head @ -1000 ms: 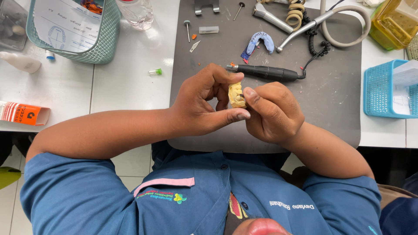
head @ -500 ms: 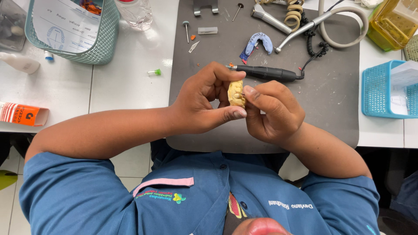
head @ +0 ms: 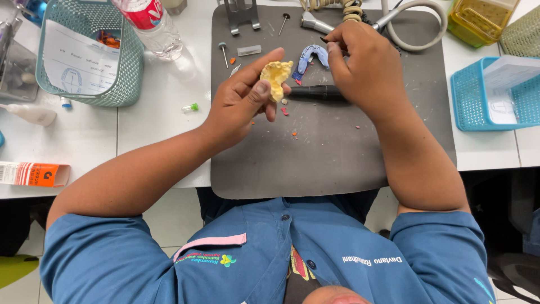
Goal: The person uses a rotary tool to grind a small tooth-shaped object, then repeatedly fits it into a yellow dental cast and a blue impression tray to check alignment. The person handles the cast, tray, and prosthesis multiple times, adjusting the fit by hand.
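Yellow, rough-edged plaster dental cast (head: 275, 77)

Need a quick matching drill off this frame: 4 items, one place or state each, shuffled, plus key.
1. yellow cast
2. black handpiece
3. blue arch piece
4. orange box

A. at the table's left edge
B. on the mat, under the right hand
C. on the mat, by the right hand's fingertips
D. pinched in the left hand

Pairs: 1-D, 2-B, 3-C, 4-A
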